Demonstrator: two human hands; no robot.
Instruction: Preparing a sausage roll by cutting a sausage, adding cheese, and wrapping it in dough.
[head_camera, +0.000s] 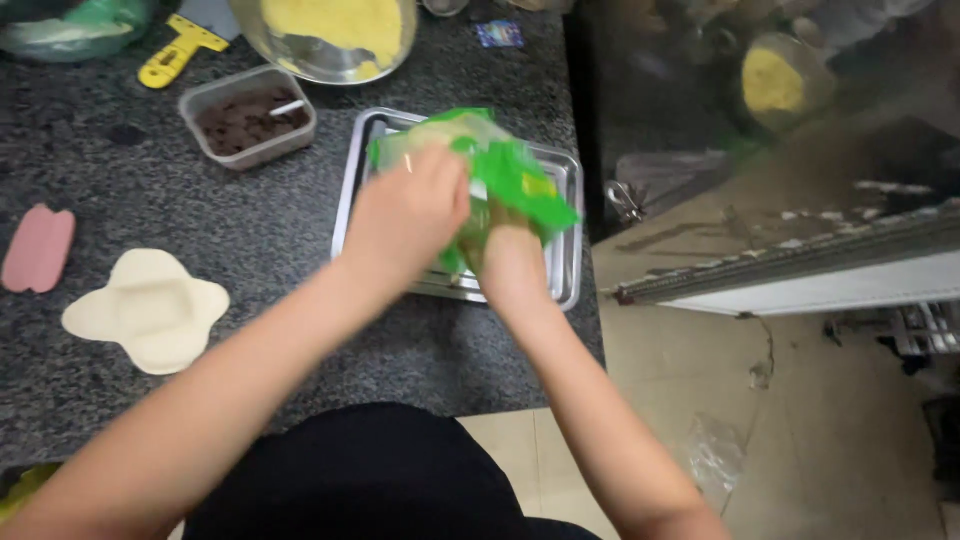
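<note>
At the far left edge of the dark speckled table (250, 240) lies a flat pink mould (38, 249), and just beside it, nearer the front edge, a cream flower-shaped mould (147, 310) with a square hollow in its middle. At the back left corner a green-lined bowl (75, 25) is cut off by the frame, with a yellow scraper (178, 50) next to it. Further right, a clear plastic tub (248, 122) of brown pieces sits with a small white spoon in it, and behind it stands a large glass bowl (330, 35) holding yellow dough. Near the right edge of the table rests a shallow metal tray (565, 200). Over this tray the left hand (405, 215) and the right hand (512, 265) hold a green and clear plastic bag (500, 170) between them; the picture is blurred here. The left fingers curl closed on the bag's top, and the right fingers grip it from below. The bag hangs above the tray, whether touching it I cannot tell. Right of the table lies a tiled floor (800, 420)
</note>
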